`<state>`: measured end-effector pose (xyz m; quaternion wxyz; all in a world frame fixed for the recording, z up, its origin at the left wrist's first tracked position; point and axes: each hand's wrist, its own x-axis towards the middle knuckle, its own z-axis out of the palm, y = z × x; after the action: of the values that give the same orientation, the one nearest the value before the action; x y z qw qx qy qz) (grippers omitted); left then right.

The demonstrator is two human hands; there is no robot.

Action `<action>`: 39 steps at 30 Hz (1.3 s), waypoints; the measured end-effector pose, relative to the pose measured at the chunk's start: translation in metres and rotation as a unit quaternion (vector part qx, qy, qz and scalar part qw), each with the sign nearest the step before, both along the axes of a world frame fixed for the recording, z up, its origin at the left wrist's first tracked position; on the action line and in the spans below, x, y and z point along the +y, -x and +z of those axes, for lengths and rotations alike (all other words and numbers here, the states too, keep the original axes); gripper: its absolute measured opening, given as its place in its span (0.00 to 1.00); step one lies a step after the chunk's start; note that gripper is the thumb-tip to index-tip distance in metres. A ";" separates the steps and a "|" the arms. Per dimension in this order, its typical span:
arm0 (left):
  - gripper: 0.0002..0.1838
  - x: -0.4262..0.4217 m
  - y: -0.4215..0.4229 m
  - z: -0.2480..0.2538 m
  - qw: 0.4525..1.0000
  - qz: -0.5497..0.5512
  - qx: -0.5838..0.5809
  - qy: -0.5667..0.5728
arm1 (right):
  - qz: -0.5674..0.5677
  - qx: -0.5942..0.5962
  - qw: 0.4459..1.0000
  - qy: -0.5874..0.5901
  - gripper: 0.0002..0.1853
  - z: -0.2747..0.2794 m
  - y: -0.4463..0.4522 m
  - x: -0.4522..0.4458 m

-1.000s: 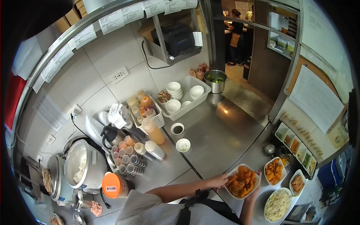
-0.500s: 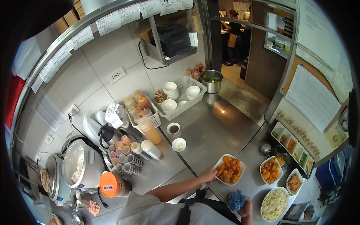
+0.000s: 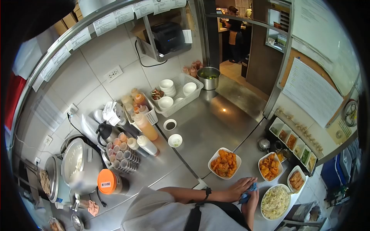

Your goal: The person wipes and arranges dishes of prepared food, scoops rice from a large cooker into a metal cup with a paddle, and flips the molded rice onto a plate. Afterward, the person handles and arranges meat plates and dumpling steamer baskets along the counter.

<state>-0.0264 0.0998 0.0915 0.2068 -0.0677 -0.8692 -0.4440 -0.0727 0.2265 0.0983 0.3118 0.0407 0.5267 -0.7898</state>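
Head | hands (image 3: 239,186) pressed together around blue cloth (image 3: 244,199) | large bowl's (image 3: 262,208) rim just beside | counter (image 3: 200,123) stretching forward

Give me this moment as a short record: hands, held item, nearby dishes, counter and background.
Left hand: against the blue cloth; grip unclear
Right hand: holding the cloth
Ahead of hands: white bowl of orange food
Beside right hand: larger bowl of pale food
Surface: metal counter
Far side: perforated basket containing small bowls; metal pot
Background: person standing
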 end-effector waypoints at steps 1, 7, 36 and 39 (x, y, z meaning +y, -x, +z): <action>0.41 0.004 0.002 -0.006 0.998 -0.001 -0.027 0.049 | -0.020 0.003 1.000 0.016 0.31 -0.003 0.003 0.003; 0.40 0.016 0.014 -0.008 0.983 -0.099 -0.031 0.149 | -0.150 0.044 0.986 0.066 0.25 -0.010 0.019 0.018; 0.23 0.049 0.064 -0.053 0.944 -0.055 -0.285 -0.153 | -0.277 0.231 0.829 -0.427 0.16 -0.001 0.036 0.286; 0.23 0.050 0.073 -0.053 0.935 -0.065 -0.311 -0.157 | -0.234 0.188 0.854 -0.424 0.17 -0.008 0.038 0.297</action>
<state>-0.0999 0.1494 0.0384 -0.0952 0.0510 -0.8028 -0.5863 -0.1110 0.5235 0.0901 -0.0344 0.1419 0.8341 -0.5319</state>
